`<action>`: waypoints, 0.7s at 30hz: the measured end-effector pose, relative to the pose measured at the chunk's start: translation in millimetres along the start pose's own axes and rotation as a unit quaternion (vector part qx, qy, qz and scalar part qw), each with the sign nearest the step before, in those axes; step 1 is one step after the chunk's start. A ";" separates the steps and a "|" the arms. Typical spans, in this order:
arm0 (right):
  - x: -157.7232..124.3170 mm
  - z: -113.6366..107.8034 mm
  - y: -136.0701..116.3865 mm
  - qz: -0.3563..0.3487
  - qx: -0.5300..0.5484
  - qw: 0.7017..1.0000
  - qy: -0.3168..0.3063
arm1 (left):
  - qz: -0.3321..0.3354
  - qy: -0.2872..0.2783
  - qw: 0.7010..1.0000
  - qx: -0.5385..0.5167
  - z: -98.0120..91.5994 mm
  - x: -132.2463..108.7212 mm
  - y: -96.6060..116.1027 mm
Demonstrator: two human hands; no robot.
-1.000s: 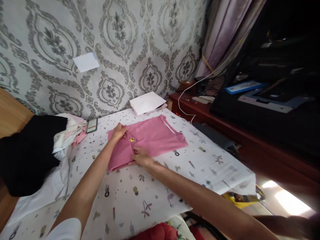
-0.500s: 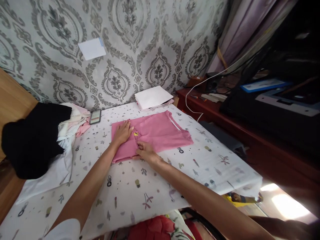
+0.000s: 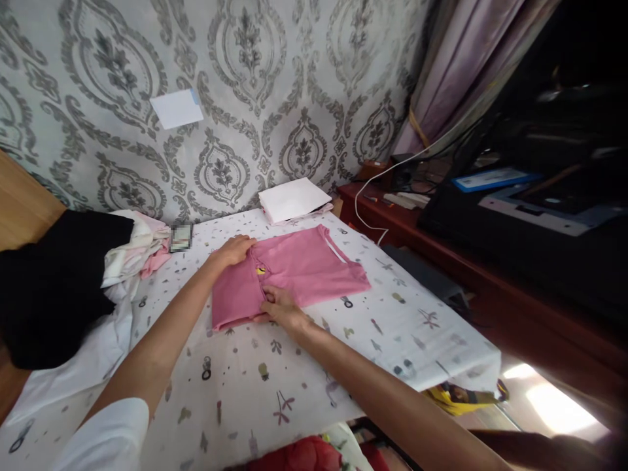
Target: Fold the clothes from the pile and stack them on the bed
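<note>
A pink garment (image 3: 304,261) lies folded flat on the white patterned cloth of the table, its neckline to the right and a small yellow mark near the middle. My left hand (image 3: 237,250) is at the far edge of the fold, its fingers together on the fabric by the top of the folded-over part. Nearer to me, my right hand (image 3: 279,306) pinches the fold's edge at the garment's near side, thumb on top and some fingertips hidden under the cloth.
Black clothing (image 3: 63,281) and white and pink clothes (image 3: 132,252) are heaped at the left. A small pixelated object (image 3: 181,237) sits beside them. White sheets (image 3: 293,199) lie by the wall. A white cable (image 3: 360,212) hangs over the red-brown furniture (image 3: 350,191) at the right.
My left hand has slid from lying flat on the folded part to its far edge. My right hand keeps its pinch at the near side. The whole view has shifted slightly.
</note>
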State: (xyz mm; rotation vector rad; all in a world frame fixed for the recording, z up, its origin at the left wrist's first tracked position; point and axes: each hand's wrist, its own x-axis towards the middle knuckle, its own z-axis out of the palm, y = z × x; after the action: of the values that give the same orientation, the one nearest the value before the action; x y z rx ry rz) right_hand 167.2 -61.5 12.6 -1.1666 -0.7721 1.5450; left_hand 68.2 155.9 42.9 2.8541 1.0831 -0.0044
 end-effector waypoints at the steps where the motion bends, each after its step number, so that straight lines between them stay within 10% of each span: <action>1: -0.4 -0.4 0.3 -0.002 0.001 1.000 -0.004 | 0.001 -0.005 1.000 0.005 -2.5 2.2 -0.7; 17: 4.0 -12.0 1.4 -0.007 -0.045 0.999 -0.008 | -0.020 0.059 0.998 -0.014 6.4 -2.7 9.6; 21: -6.8 -18.9 -8.6 -0.033 -0.197 0.979 0.029 | -0.016 0.103 0.994 -0.030 6.2 -17.1 15.1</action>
State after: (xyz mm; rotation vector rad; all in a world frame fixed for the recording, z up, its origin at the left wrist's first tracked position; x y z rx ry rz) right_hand 188.1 -67.1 16.2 -1.4497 -1.0997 1.3318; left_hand 65.5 132.8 38.5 2.8327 1.1416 0.3228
